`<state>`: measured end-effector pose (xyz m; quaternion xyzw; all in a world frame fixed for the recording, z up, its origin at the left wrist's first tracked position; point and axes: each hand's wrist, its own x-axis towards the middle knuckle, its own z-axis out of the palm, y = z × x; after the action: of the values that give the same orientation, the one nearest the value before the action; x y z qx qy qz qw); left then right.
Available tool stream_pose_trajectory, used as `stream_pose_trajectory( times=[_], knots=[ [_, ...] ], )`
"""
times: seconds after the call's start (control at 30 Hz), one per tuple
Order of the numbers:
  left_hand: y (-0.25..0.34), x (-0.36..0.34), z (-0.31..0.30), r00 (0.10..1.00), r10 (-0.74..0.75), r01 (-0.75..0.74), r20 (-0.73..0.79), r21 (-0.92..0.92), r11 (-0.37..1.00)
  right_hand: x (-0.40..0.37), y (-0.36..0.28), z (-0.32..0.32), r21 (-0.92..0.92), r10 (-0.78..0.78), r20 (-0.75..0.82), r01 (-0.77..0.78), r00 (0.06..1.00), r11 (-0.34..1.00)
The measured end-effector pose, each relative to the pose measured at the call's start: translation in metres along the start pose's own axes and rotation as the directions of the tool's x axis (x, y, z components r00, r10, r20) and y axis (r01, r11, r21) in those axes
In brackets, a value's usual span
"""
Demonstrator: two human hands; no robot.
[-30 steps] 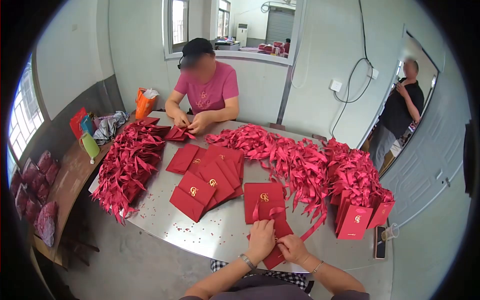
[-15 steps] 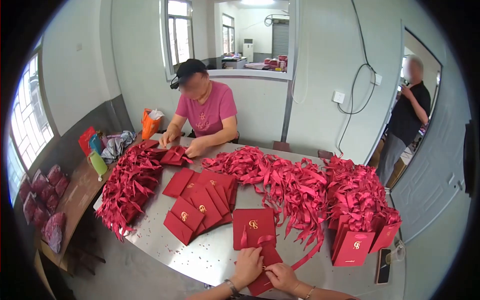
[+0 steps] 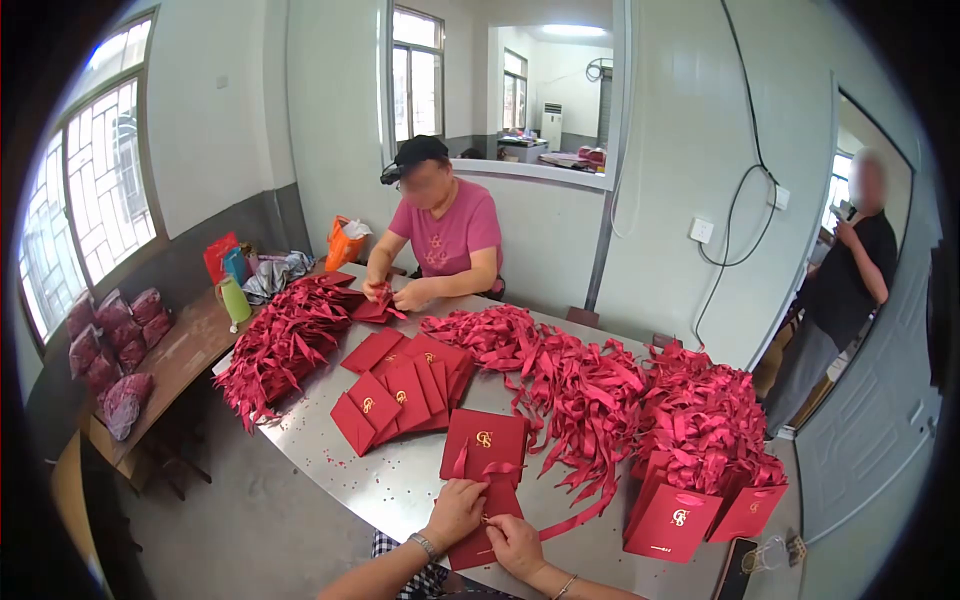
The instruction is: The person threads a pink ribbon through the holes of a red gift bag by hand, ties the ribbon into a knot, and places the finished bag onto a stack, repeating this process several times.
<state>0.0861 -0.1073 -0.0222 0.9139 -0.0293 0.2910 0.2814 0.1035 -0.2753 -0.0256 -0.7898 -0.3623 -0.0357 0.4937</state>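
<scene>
A flat red paper gift bag (image 3: pixel 470 552) lies at the table's near edge under both my hands. My left hand (image 3: pixel 457 512) rests on its upper part with the fingers closed at the bag. My right hand (image 3: pixel 517 546) is pinched close beside it, where a long red ribbon (image 3: pixel 575 518) runs in from the right; the fingertips partly hide what they grip. Just beyond lies another red bag (image 3: pixel 483 440) with a gold logo, a ribbon end crossing its lower edge. Fanned red bags (image 3: pixel 402 395) lie to its left.
Heaped red ribbons (image 3: pixel 590 385) cover the table's middle, and bags with ribbons (image 3: pixel 672 515) stand at right near a phone (image 3: pixel 735 570). Across the table (image 3: pixel 345 480), a co-worker (image 3: pixel 440 235) handles red bags beside another ribbon pile (image 3: pixel 280 345). Another person (image 3: pixel 845 270) stands at the doorway.
The camera view has turned left, so the scene sits differently in it. My hands stay together at the same bag. The co-worker's hands have come closer together over a small red bag.
</scene>
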Motion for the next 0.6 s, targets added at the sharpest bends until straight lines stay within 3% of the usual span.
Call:
stream_pose_trajectory(
  times=[0.6],
  knots=[
    [-0.0023,-0.0010,0.0010,1.000,-0.010,0.010,0.017,-0.004,1.000,0.0023,-0.0003,0.0007,0.001,-0.031,0.027,0.031,0.999,1.000]
  ],
)
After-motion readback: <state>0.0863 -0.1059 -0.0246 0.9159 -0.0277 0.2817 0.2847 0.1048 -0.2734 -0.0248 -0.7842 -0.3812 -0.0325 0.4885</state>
